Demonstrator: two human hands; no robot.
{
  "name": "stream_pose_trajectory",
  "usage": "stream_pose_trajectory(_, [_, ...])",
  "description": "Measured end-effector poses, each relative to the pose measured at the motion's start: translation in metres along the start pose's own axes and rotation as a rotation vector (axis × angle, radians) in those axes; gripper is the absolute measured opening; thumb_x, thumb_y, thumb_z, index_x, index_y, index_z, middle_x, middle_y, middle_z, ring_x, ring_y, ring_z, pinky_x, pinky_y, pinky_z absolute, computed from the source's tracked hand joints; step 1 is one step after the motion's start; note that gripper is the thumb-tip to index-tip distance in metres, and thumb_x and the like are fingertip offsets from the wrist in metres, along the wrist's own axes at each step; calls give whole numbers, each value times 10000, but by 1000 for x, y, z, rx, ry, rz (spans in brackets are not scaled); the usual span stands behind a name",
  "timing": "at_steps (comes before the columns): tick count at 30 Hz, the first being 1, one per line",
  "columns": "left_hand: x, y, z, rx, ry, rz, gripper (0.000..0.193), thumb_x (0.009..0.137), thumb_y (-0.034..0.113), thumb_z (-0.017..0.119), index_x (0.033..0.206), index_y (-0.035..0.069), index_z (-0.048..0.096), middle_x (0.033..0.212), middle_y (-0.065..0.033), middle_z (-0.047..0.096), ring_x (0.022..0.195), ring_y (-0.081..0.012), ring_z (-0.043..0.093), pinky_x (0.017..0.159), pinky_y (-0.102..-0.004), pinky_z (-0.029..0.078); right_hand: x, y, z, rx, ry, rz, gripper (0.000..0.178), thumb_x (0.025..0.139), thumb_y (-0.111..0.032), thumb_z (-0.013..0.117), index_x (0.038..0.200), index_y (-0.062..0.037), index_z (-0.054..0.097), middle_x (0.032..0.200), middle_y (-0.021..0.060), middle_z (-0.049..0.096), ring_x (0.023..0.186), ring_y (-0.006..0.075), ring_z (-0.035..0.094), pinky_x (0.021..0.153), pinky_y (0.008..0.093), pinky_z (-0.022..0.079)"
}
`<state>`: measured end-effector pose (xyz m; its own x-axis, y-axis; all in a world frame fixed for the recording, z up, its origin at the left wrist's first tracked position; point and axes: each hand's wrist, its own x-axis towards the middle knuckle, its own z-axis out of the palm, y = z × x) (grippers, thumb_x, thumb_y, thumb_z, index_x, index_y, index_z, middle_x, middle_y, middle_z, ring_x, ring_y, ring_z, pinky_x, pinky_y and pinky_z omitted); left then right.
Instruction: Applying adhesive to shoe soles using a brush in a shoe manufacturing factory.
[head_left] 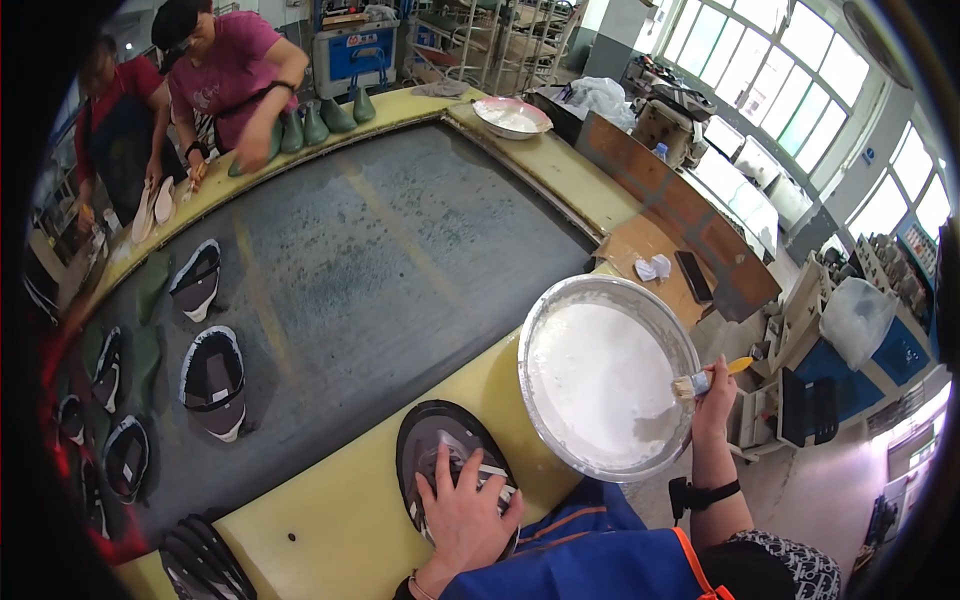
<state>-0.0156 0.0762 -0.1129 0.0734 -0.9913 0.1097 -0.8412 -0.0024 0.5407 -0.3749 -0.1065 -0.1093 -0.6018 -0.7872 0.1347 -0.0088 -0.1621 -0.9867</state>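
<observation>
My left hand (466, 520) lies with fingers spread on a dark shoe upper (412, 450) at the yellow table edge in front of me. The palm and fingers cover much of its middle. In my right hand (714, 402) is a paintbrush (740, 366) with a yellow handle and pale bristles. Its bristles are over the right side of a large metal basin (530, 420), near the rim. White liquid (600, 375) fills much of the basin; whether the bristles touch it, I cannot tell.
Beyond the yellow edge is a dark conveyor belt (400, 260) with several shoe uppers (213, 385) on its left. Stacked uppers (203, 560) lie lower left. A phone (693, 277) and crumpled paper (653, 268) lie behind the basin. Two people (235, 60) work across the belt, near green lasts (315, 125).
</observation>
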Motion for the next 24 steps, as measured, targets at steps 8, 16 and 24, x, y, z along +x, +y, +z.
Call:
stream_pose_trajectory(8, [-14,-5,-17,-94,-67,0,597,749,330,733,1305,169,588,1465,-221,368,1374,-489,289,1037,-685,287,0,-4,-3,77,-39,49,376,967,-389,579,767,-72,581,587,-9,490,403,79,398,383,234,301])
stream_pose_trajectory(16, [-36,2,-22,73,-114,-135,820,714,137,667,1478,153,370,1459,-368,284,1257,-555,406,1005,-540,420,4,-20,-2,306,-35,166,351,985,-385,569,791,-92,576,616,-17,528,437,71,434,407,223,321])
stream_pose_trajectory(24, [-31,17,-83,-171,-26,-127,706,737,12,539,1433,57,428,1419,-239,449,1198,-375,566,1022,-397,432,-35,-58,8,208,-370,271,308,957,-320,626,963,-12,618,780,49,613,559,97,586,518,218,484])
